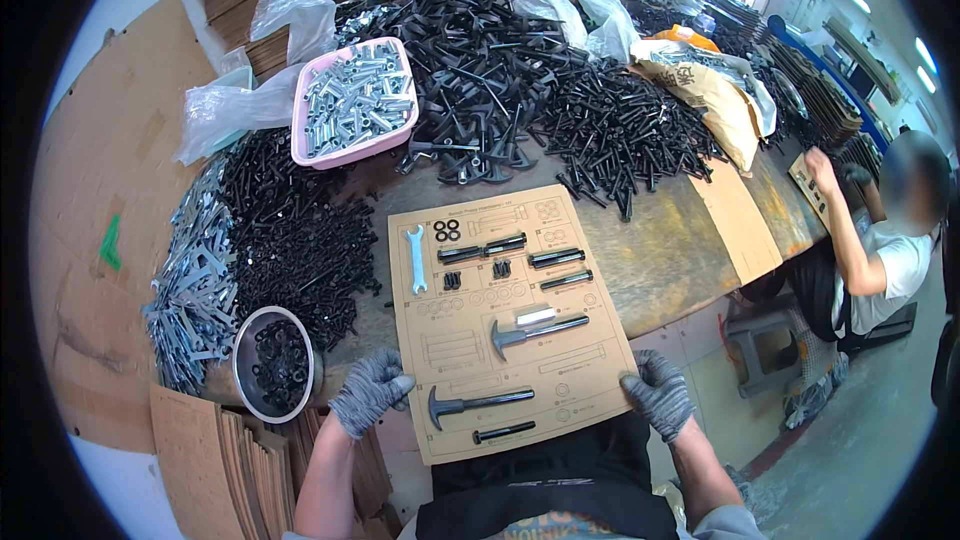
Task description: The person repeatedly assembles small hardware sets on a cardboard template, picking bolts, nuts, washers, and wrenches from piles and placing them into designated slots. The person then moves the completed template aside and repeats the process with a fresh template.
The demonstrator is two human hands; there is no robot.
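Note:
My left hand, in a grey knitted glove, grips the left edge of a brown cardboard sheet. At the sheet's right edge my right hand, gloved alike, is closed on it. The sheet tilts over my lap, its far part by the table. On it lie a silver open-ended wrench, several black rings, small black screws, black bolts and a pale sleeve. Two black T-shaped parts lie lower down, with a single black bolt beneath them. Thumbs show on top; the other fingers are partly hidden underneath.
A pink tub of silver sleeves stands beyond the sheet. Around it are heaps of black T-shaped parts, black bolts and silver wrenches. A metal bowl holds black rings. Co-workers sit across the table and at right.

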